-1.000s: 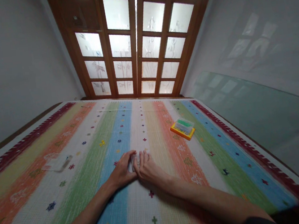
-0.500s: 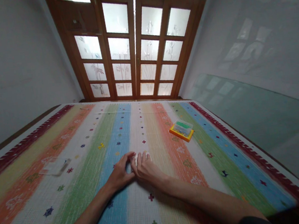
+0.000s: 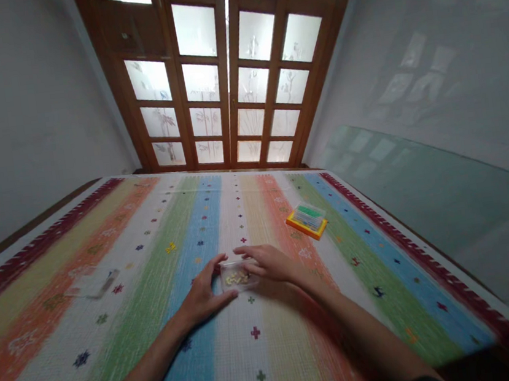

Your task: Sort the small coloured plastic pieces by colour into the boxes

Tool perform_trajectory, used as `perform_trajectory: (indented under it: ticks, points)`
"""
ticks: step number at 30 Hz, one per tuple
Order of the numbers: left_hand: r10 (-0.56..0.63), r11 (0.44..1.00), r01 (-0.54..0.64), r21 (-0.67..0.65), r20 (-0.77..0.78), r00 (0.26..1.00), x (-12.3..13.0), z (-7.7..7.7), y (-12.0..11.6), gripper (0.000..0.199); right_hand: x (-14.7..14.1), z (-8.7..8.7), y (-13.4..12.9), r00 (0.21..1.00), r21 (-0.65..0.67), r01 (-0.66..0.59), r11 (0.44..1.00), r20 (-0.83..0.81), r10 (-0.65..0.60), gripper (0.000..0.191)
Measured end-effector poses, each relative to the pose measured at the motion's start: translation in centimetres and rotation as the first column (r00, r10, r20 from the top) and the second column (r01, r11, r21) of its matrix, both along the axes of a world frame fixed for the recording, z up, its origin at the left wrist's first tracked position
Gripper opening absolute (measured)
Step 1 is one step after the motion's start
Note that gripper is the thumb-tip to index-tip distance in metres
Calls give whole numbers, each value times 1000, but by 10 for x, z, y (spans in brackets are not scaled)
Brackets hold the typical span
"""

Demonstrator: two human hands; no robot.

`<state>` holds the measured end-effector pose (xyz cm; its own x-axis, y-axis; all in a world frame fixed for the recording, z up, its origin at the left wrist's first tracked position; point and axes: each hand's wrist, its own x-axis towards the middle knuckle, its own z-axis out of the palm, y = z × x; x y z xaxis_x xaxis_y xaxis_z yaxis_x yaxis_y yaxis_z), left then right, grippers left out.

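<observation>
A small clear plastic box [image 3: 240, 277] rests on the striped cloth in front of me, with several pale yellow pieces [image 3: 236, 278] inside. My left hand [image 3: 204, 292] grips its left side, thumb along the near edge and fingers at the far corner. Over the right side of the box is my right hand [image 3: 268, 263], open, its index finger stretched out above the far edge. The lower fingers of that hand are close to the right rim; whether they touch it I cannot tell.
A striped, patterned cloth [image 3: 237, 353] covers the table. To the right lies a yellow case [image 3: 307, 224] with a clear and green top. Another clear plastic box or lid [image 3: 96, 283] lies to the left, and small yellow pieces [image 3: 170, 247] sit near it. Wooden glazed doors [image 3: 227, 82] stand behind.
My right hand has lifted and shifted right, its fingers spreading off the box. The box and its yellow pieces, mostly covered before, now show. My left hand stays at the left side.
</observation>
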<state>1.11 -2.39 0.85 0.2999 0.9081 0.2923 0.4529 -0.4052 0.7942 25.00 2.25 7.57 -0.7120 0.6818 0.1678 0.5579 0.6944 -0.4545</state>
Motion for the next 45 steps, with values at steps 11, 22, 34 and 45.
perform_trajectory:
  ticks: [11, 22, 34, 45]
  points:
    - [-76, 994, 62, 95, 155, 985, -2, 4, -10, 77, -7, -10, 18, 668, -616, -7, 788, -589, -454, 48]
    - [-19, 1000, 16, 26, 128, 992, -21, 19, -2, 77, -11, -12, 10, 541, -611, 81, 787, -636, -550, 48]
    - [364, 883, -352, 310, 19, 931, -124, 33, 30, 75, 0, -46, -13, 543, -750, -41, 660, -572, -615, 41]
    - [570, 749, -398, 530, -208, 795, -179, 27, 63, 71, 4, -52, -10, 605, -724, -32, 689, -563, -563, 28]
